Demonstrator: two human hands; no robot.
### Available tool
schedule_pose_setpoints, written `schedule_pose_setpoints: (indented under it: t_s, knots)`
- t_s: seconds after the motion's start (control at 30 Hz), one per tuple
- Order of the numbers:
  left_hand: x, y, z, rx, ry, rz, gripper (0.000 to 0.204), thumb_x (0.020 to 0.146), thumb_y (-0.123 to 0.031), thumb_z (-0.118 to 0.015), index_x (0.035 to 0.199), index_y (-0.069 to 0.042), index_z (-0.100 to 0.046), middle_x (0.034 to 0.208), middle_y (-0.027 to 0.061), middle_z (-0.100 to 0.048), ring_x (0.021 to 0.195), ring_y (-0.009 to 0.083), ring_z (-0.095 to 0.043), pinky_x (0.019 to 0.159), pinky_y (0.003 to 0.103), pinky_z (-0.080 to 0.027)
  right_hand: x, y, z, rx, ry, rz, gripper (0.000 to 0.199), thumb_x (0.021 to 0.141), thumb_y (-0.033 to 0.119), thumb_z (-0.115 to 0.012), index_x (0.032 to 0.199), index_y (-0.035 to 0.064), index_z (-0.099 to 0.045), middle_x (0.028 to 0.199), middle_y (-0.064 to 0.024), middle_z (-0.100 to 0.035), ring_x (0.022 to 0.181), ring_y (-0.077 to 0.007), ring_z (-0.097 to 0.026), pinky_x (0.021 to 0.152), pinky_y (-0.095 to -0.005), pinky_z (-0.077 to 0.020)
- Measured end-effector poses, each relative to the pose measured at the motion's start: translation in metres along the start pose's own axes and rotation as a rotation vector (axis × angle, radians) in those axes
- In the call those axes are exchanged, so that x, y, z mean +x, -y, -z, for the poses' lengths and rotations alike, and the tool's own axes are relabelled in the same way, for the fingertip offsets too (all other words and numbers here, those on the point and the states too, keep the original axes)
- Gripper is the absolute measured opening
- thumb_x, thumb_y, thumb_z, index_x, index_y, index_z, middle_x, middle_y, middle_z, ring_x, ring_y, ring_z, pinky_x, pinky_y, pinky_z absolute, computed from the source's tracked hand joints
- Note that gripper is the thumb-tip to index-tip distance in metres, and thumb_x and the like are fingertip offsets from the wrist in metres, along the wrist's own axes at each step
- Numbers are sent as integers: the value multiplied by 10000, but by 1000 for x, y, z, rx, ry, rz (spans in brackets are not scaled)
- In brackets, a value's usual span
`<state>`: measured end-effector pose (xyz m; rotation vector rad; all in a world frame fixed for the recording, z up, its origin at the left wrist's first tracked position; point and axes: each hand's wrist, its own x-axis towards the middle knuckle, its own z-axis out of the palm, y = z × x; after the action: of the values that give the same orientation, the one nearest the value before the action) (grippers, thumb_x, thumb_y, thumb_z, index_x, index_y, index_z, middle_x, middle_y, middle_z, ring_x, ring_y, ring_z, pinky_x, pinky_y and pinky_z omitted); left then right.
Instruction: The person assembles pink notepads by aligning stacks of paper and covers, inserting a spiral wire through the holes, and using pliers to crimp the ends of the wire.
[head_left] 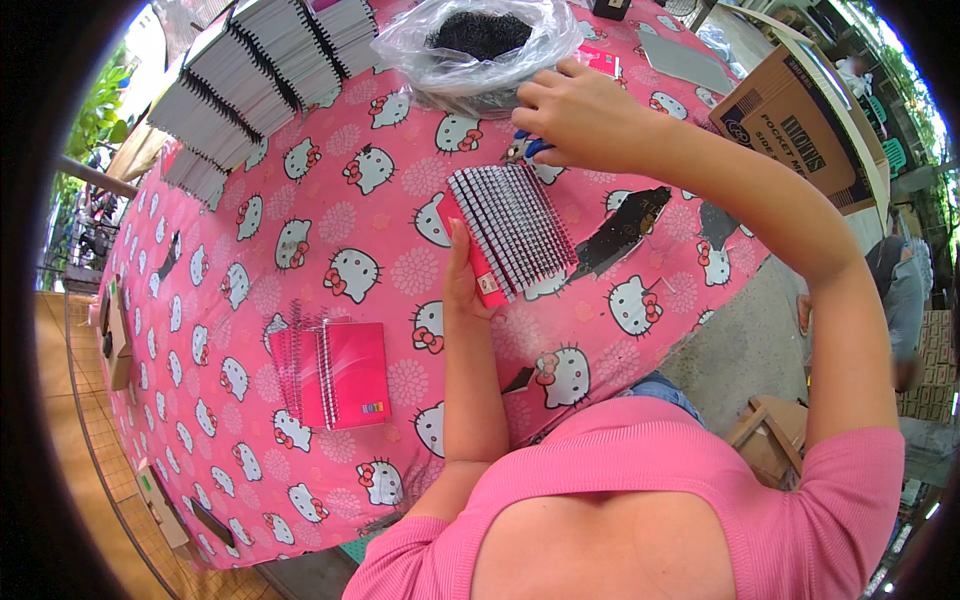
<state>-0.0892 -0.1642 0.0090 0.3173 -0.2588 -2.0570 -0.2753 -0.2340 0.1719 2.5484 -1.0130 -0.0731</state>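
Observation:
My left hand (466,272) grips a stack of small pink spiral notebooks (515,228) at its left side, thumb along the edge, with the coil spines facing up. Above the far end of that stack, my right hand (570,108) is closed around a blue-handled tool (533,144) that looks like pliers. The tool's head is small and partly hidden, and it appears apart from the coils. To the left of my left forearm lie several pink spiral notebooks (355,375) with their coils overlapping.
A clear plastic bag (400,50) holding black coils (485,35) stands at the far side. Long rows of black-coiled notebooks (235,85) fill the far left. A cardboard box (800,130) is at the right. The pink tablecloth (410,270) has torn dark patches (630,230).

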Motion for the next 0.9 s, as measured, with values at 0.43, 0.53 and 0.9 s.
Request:
schedule_pose_setpoints:
  t_s: [0.43,0.53,0.9]
  knots:
    - [-1,-2,0,2,55,13,595,925,-474,-447,1313,-25,-403,1240,167,-541,1075,288,-587,888,454,-515,2,-1,1,-5,49,12,315,699,348,-714,915,128,-653,913,-34,-619,964,-223,-596,784,-363,-481]
    - [0,-1,-2,-14,39,27,596,926,-474,-445,1314,-24,-401,1239,170,-541,1075,291,-586,889,458,-514,1,1,-2,61,-7,13,290,700,333,-709,881,112,-657,867,-53,-632,900,-253,-621,744,-384,-494]
    - [0,1,-5,48,-20,23,633,882,-501,-518,1287,-26,-411,1184,159,-567,1022,286,-609,854,461,-526,4,3,19,834,598,-519,409,847,412,-602,908,8,-616,751,-170,-636,684,-298,-641,599,-410,-499]
